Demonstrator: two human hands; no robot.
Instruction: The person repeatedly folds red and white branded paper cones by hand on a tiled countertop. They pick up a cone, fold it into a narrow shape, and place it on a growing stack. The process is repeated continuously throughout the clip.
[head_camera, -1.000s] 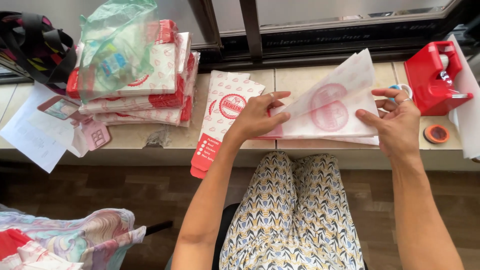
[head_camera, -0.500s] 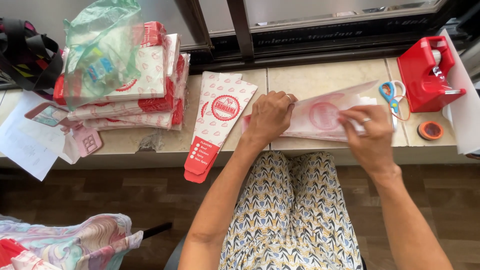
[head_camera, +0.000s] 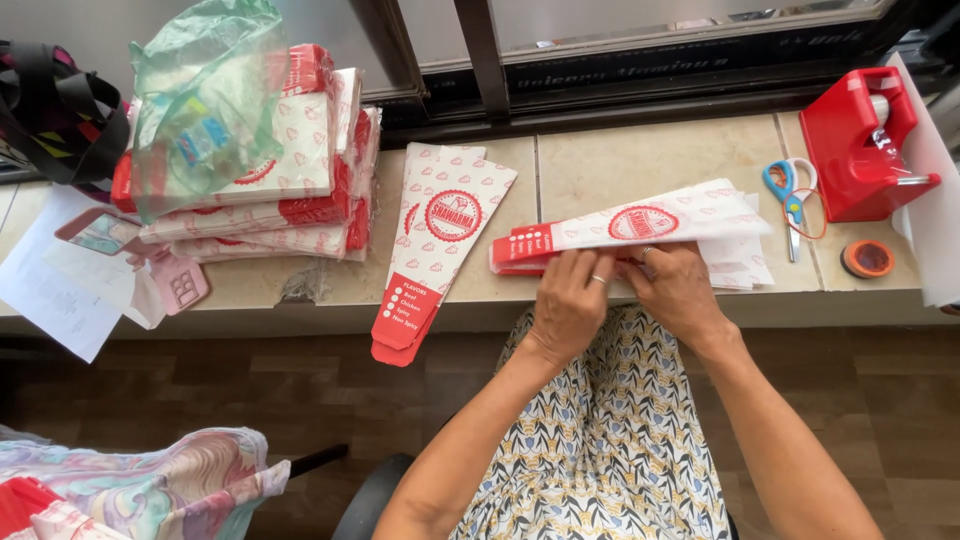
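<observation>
A red-and-white printed paper sleeve (head_camera: 640, 228) lies folded lengthwise on the stone ledge (head_camera: 640, 160), red end to the left. My left hand (head_camera: 570, 305) presses its near edge with the fingers curled onto it. My right hand (head_camera: 680, 290) sits beside the left and pinches the same near edge. White sheets (head_camera: 740, 262) stick out under the sleeve on the right. A small pile of flat cone-shaped sleeves (head_camera: 435, 245) lies to the left, its red tip hanging over the ledge.
A tall stack of sleeves (head_camera: 290, 190) with a green plastic bag (head_camera: 200, 100) on top stands at the left. Scissors (head_camera: 790, 200), a red tape dispenser (head_camera: 860, 140) and a tape roll (head_camera: 867, 258) sit at the right. Papers (head_camera: 60, 285) lie far left.
The sleeve was held open and raised; it has been folded over and now lies flat on the ledge. Both hands have come together at its near edge.
</observation>
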